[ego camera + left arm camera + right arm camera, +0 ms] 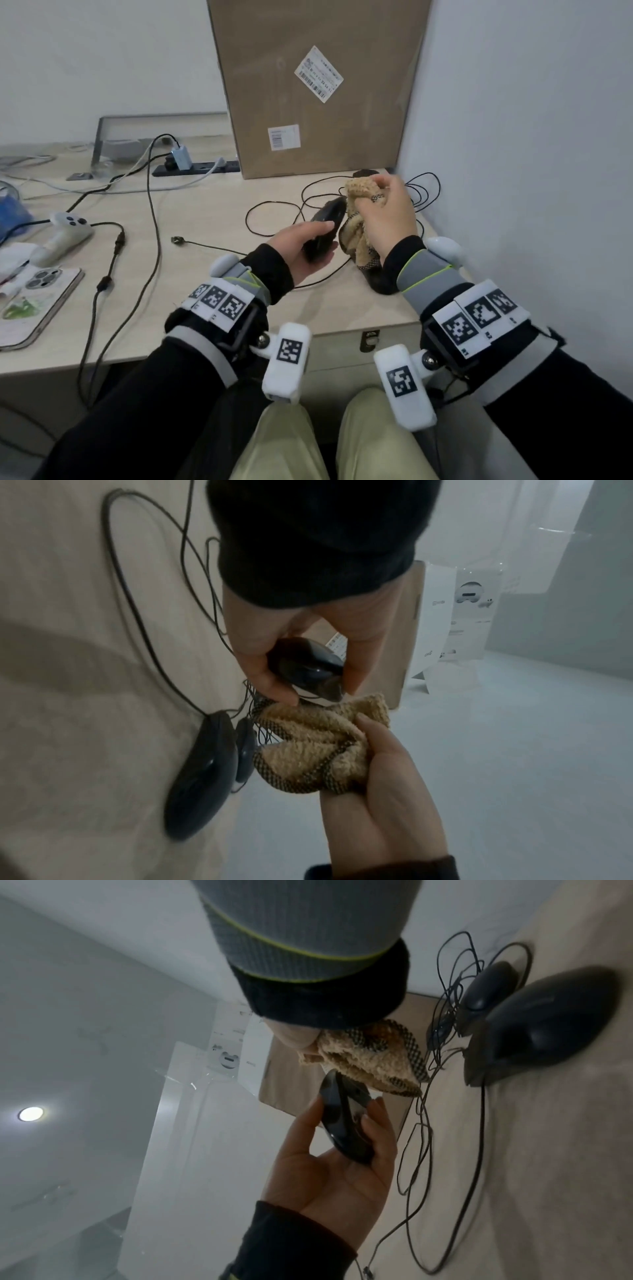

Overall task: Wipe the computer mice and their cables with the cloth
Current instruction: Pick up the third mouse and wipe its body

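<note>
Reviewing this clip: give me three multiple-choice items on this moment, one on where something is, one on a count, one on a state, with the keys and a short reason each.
1. Where is the cloth?
A. Flat on the desk
B. Bunched in the right hand
C. Draped over the cardboard box

2. How many black mice lie on the desk, apart from the held one?
A. None
B. Two
C. Five

3. What state is the left hand in?
A. Gripping a black mouse lifted off the desk
B. Flat on the desk
C. Pulling a plug from the power strip

Key: 1 B, fingers curl round the cloth. 2 B, the right wrist view shows a near mouse and a far mouse. 3 A, thumb and fingers clasp its sides.
</note>
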